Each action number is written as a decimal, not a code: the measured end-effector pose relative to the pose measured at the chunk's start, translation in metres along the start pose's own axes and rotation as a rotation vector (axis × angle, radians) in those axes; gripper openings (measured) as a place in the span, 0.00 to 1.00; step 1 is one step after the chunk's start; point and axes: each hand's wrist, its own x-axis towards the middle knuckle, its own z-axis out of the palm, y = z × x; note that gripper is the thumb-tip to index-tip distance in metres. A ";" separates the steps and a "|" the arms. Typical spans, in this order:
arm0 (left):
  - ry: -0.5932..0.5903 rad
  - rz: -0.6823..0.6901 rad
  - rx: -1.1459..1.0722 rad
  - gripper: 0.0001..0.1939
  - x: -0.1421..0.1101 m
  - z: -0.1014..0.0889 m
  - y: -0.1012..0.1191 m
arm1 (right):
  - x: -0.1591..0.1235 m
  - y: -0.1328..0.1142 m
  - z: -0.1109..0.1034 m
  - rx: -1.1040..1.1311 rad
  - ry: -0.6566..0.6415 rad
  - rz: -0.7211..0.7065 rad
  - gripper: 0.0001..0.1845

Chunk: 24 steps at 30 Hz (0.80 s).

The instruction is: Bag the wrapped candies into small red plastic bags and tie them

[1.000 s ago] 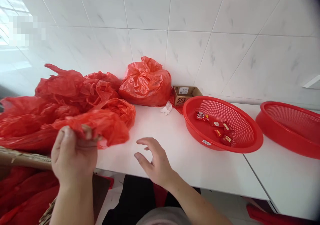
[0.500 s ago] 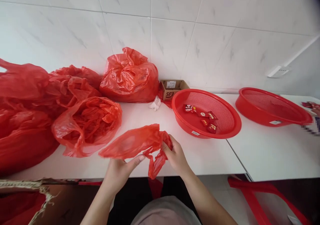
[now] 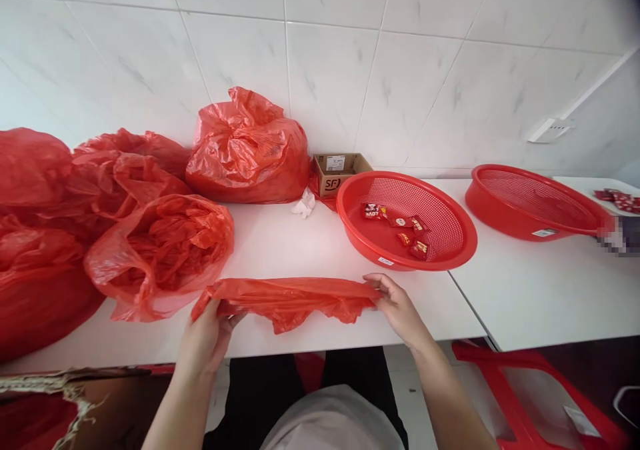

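Observation:
A thin red plastic bag [image 3: 287, 298] is stretched flat along the front of the white table [image 3: 310, 250]. My left hand [image 3: 207, 337] pinches its left end and my right hand [image 3: 397, 303] pinches its right end, both closed on the plastic. Just behind my right hand sits a round red mesh basket [image 3: 450, 250] with several small red candy packets [image 3: 400, 223] inside. An open red bag [image 3: 160, 253] full of more crumpled red bags lies just behind my left hand.
Bulging red bags [image 3: 247, 150] are heaped at the left and against the tiled wall. A small cardboard box [image 3: 340, 172] stands behind the basket. A second red mesh basket [image 3: 533, 203] sits to the right. A cardboard carton [image 3: 65, 397] is at lower left, a red stool [image 3: 530, 397] at lower right.
The bag taken from the left heap came to the table's front. My right hand took its other end, and both hands drew apart, pulling it out flat. The view swung right.

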 end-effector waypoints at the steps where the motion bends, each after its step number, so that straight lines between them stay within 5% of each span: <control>1: 0.005 -0.013 -0.009 0.16 -0.002 -0.001 -0.002 | -0.004 -0.004 -0.008 0.009 -0.031 -0.013 0.20; 3: 0.005 -0.024 -0.023 0.16 -0.006 -0.001 -0.005 | -0.018 -0.017 -0.020 0.001 -0.075 -0.074 0.25; 6: -0.047 -0.011 0.013 0.17 -0.013 0.004 -0.005 | -0.044 -0.049 -0.024 -0.008 0.028 -0.242 0.24; 8: -0.120 -0.019 0.065 0.17 -0.020 0.010 -0.005 | -0.056 -0.070 -0.009 -0.027 0.021 -0.333 0.17; 10: -0.193 -0.060 0.084 0.17 -0.028 0.017 -0.005 | -0.057 -0.082 0.017 -0.134 -0.139 -0.391 0.14; 12: -0.221 -0.142 0.049 0.16 -0.034 0.020 -0.005 | -0.043 -0.081 0.042 -0.343 -0.268 -0.438 0.17; 14: -0.201 -0.284 0.017 0.13 -0.036 0.016 -0.003 | -0.021 -0.068 0.057 -0.593 -0.250 -0.432 0.20; 17: -0.160 -0.441 0.023 0.15 -0.027 -0.002 0.003 | 0.010 -0.042 0.052 -0.874 -0.278 -0.322 0.27; 21: -0.196 -0.222 0.191 0.25 -0.015 -0.022 0.005 | 0.022 -0.028 0.027 -0.856 -0.376 -0.192 0.36; 24: -0.242 0.166 0.569 0.25 -0.028 -0.012 0.003 | 0.019 -0.030 0.022 -0.867 -0.373 -0.242 0.36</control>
